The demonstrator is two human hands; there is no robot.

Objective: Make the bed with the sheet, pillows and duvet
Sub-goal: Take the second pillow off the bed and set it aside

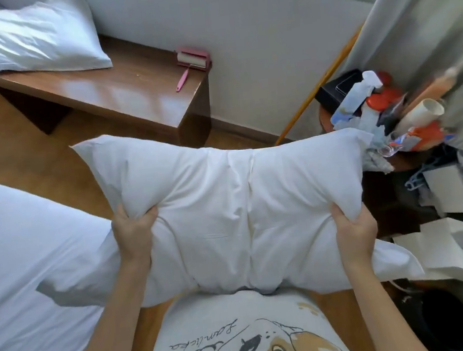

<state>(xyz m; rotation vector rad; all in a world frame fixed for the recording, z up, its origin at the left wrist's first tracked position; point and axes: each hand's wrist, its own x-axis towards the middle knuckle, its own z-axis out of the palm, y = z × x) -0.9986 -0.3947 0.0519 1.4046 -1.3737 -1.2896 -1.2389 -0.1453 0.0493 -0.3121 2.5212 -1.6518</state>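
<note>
White cotton fills the middle of the view: a plump pillow in a white case, held up in the air in front of the person's chest, lengthwise from side to side. Both hands grip it from its near long edge. The left hand has its fingers curled into the fabric and its thumb spread apart from them, bunching the cloth between. The right hand is clamped the same way on the other end, thumb on top, fingers dug into the stuffing beneath. A crease runs down the pillow midway between the two grips.

Beyond the left fingers, toward the far wall, stands a brown wooden bench. A second white pillow lies on its far left end, overhanging the edge. A pink lint roller lies on the bench's right end, well apart from that pillow.

Outward from the left thumb, white bedding covers the bed, with one loose corner reaching under the left forearm.

Beyond the right fingers sits a crowded heap of bottles, rolls and papers, blurred, beside a grey curtain. A wooden stick leans against the wall there.

Below both wrists is the person's white shirt with a printed cartoon dog.
</note>
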